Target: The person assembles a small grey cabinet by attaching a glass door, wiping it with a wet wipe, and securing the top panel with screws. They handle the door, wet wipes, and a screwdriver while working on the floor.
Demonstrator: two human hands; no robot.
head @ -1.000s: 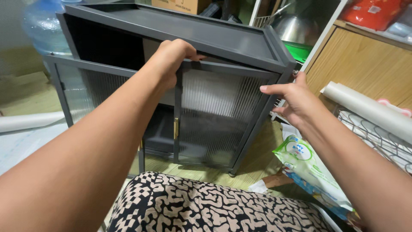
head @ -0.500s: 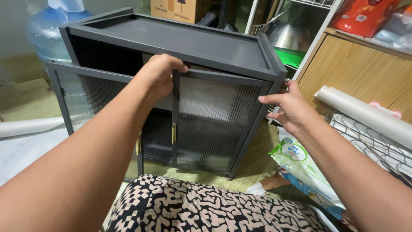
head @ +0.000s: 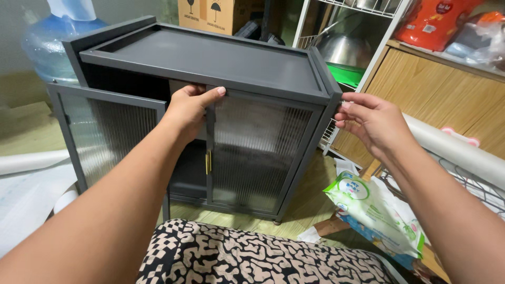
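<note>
two ribbed-glass doors (head: 258, 152) on dark grey cabinet (head: 210, 58)

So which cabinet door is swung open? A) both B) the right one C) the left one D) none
C: the left door swings outward from the dark cabinet, while the right door sits flush in the frame, its top edge under the left hand.

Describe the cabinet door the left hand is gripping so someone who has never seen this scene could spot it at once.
Find the dark grey cabinet in the middle of the floor. Of its two ribbed-glass doors, it is the right door, shut, with the left hand on its top edge. Unlike the left door, which is swung open, it shows a small gold handle.
</note>
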